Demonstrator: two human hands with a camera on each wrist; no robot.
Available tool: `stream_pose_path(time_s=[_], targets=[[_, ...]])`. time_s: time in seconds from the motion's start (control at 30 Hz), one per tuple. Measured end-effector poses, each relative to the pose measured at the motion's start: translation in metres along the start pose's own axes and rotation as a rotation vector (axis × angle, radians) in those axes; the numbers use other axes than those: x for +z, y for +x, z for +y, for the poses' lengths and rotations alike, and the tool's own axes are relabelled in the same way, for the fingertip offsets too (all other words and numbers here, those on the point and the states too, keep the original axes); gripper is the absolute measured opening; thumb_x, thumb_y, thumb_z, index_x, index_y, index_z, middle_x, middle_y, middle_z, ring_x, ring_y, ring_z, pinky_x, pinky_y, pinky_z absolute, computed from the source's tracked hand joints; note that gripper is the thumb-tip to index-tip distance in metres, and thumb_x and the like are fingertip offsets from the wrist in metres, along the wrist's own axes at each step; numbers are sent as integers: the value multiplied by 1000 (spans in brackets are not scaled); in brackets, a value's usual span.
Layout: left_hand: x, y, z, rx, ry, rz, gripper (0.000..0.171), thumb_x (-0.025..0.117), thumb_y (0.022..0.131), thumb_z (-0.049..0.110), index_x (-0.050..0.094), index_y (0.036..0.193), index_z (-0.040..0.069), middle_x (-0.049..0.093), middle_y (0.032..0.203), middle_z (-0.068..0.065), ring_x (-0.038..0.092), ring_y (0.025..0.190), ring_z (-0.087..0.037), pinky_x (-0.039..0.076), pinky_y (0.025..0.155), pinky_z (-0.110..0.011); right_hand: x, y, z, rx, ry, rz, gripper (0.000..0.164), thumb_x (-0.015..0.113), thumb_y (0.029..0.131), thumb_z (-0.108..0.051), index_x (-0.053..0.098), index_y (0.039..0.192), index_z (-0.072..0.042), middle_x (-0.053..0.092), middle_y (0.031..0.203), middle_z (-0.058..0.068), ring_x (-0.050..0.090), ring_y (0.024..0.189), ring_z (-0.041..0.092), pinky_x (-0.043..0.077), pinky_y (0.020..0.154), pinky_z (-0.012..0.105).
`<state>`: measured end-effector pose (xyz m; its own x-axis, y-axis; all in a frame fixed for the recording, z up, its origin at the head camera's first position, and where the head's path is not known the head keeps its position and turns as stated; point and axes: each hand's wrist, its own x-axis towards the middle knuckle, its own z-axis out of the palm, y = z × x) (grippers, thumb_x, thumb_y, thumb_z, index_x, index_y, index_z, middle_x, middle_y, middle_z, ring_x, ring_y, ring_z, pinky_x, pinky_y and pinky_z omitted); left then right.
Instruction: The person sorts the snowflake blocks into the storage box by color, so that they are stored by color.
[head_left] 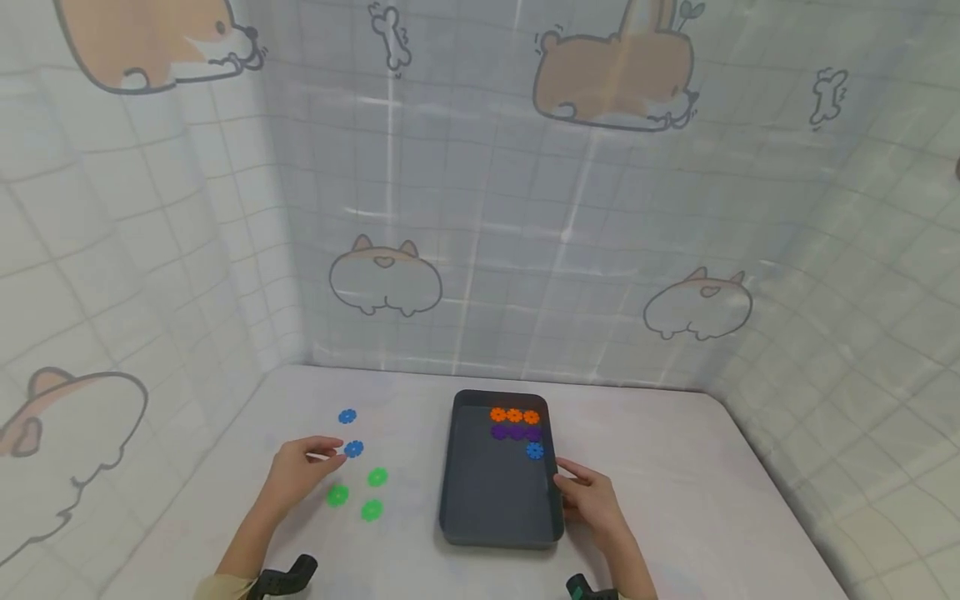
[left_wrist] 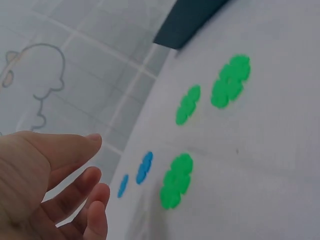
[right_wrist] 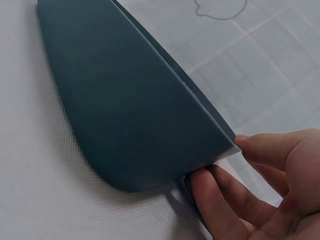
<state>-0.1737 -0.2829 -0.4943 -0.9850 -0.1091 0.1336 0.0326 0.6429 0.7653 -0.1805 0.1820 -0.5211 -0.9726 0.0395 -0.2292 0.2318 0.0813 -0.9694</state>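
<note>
My left hand (head_left: pixel 300 471) hovers at the left with thumb and fingers parted beside a blue flower-shaped piece (head_left: pixel 353 449). In the left wrist view, nothing lies between the fingers of that hand (left_wrist: pixel 60 185). A second blue flower piece (head_left: pixel 347 416) lies farther back, and green flower pieces (head_left: pixel 372 510) lie nearer the front. My right hand (head_left: pixel 592 500) holds the dark grey tray (head_left: pixel 495 508) by its right side, thumb at the rim in the right wrist view. Inside the tray are a row of orange flowers (head_left: pixel 514 415), a row of purple flowers (head_left: pixel 517 432) and one blue flower (head_left: pixel 534 451).
A white cloth covers the table (head_left: pixel 675 467). Curtains (head_left: pixel 510 233) with a tile grid and cartoon dogs hang behind it and along both sides. Black straps with camera mounts (head_left: pixel 288 577) sit on the wrists.
</note>
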Motion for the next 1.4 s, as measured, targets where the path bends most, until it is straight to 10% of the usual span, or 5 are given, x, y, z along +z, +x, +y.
stream_pose_path(time_s=[0.53,1.0,1.4], targets=[[11,50,-29,-28,151,-167,34,80,80,20,72,110,5,65,91,-6,57,80,-21,50,65,-33,-1,2,-2,21,-2,5,49,73,88,-20,59,132,-3,69,101,15,67,76,23,58,64,35],[20,58,-38,-59,178,-167,35,83,78,28,74,105,9,61,84,-3,51,77,-21,44,64,-32,-1,2,-1,42,4,3,49,73,89,-18,59,132,-2,69,94,11,67,74,22,56,60,34],[20,47,-17,-83,-91,-49,25,77,83,11,72,102,-4,69,80,-7,65,69,-17,53,58,-24,0,-1,-4,27,40,-8,48,71,89,-17,58,132,0,70,99,15,69,77,24,58,63,35]])
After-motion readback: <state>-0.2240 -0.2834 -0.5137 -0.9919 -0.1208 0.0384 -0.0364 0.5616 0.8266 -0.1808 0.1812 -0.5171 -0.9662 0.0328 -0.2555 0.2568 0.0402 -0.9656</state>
